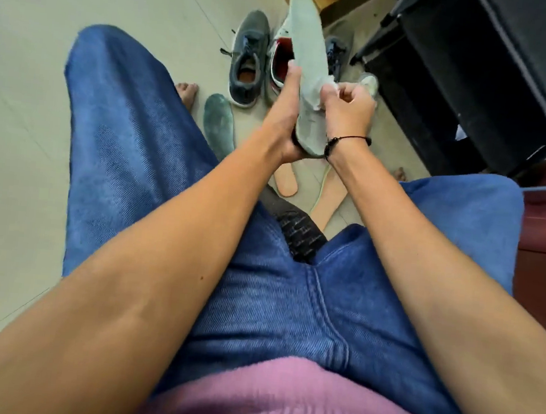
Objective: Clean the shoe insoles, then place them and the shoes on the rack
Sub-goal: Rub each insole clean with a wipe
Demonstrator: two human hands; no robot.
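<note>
Four insoles counted in view. One grey insole (307, 66) mid-clean, held up at centre frame, toe toward 12 o'clock. Left hand (285, 114) wrapped round its heel end from the 9 o'clock side, thumb along the edge. Right hand (348, 105) closed on a white cloth (319, 92), pinched against the insole face at about 3 o'clock. Second grey-green insole (218, 121) flat on floor at 8 o'clock of the hands, dusty-looking, probably uncleaned. Two tan insoles (285, 181) on floor at 6 o'clock, state unclear. Grey shoe (247, 61) and white-and-red shoe (280, 62) on floor at 11 o'clock; another dark shoe (336, 54) partly hidden at 1 o'clock. Black rack (461, 74) at 2 o'clock, no insoles or shoes seen on it. Judged early: cleaning under way, all racking left.
</note>
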